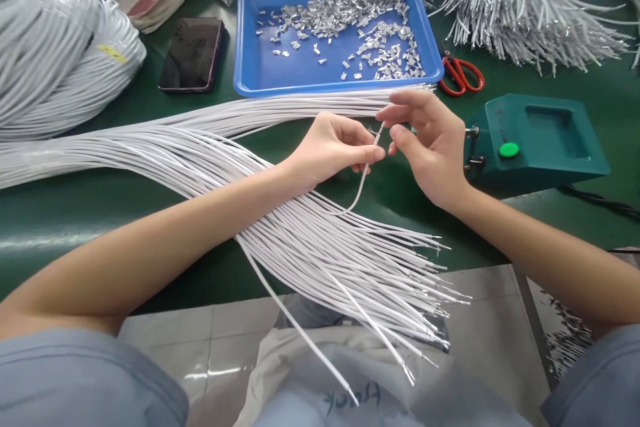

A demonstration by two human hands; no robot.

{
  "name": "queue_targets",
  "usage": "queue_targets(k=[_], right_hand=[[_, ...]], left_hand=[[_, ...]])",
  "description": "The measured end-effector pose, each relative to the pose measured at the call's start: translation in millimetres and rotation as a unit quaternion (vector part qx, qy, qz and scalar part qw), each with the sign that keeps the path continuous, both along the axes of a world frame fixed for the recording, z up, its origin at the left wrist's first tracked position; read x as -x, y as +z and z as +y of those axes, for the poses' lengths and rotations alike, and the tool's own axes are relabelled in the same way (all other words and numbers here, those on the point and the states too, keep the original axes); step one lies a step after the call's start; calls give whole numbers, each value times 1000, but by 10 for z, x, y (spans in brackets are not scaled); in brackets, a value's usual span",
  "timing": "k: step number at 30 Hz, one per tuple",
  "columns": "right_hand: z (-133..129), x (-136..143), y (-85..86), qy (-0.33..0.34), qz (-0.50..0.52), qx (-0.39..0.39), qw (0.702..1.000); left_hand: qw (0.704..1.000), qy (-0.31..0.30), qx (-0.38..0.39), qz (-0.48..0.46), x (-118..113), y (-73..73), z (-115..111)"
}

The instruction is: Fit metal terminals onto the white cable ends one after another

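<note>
My left hand [340, 147] pinches a white cable [361, 190] near its end, between thumb and forefinger. The stripped tip of the cable points up toward my right hand [427, 143]. That hand is beside the tip, its fingers bent and apart, the forefinger close to the wire end; whether it touches cannot be told. Under my left forearm a bundle of white cables [300, 240] fans out over the table edge, with bare or metal-tipped ends. Behind both hands lies a second strand of white cables [280, 107].
A blue tray [265, 73] of small metal terminals stands at the back. Near it are red-handled scissors [463, 75], a phone [191, 55] and a green machine with a green button [545, 140]. Coiled cable [55, 47] is at left, more cable bundles [530, 7] at back right.
</note>
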State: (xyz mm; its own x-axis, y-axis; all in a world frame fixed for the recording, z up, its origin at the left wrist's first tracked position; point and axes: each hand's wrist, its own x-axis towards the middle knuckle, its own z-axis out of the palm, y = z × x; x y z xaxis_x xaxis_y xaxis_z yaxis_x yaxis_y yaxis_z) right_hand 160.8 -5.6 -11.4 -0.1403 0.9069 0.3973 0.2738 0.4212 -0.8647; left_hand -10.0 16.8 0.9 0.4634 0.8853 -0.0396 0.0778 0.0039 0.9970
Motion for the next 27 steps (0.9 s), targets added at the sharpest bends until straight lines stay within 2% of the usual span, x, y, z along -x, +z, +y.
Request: queue_targets(k=[3, 12, 18, 23, 27], right_hand=[[15, -7, 2, 16, 2, 30, 999], [20, 7, -3, 17, 0, 23, 1000], [14, 22, 12, -5, 36, 43, 998], [24, 15, -68, 25, 88, 94, 991], [22, 8, -63, 41, 159, 137, 977]], left_hand=[[1000, 2, -8, 10, -3, 0, 4], [1000, 4, -21, 20, -12, -5, -3], [999, -4, -44, 19, -2, -28, -8], [999, 11, -43, 0, -12, -23, -21], [999, 15, -35, -17, -30, -4, -28]])
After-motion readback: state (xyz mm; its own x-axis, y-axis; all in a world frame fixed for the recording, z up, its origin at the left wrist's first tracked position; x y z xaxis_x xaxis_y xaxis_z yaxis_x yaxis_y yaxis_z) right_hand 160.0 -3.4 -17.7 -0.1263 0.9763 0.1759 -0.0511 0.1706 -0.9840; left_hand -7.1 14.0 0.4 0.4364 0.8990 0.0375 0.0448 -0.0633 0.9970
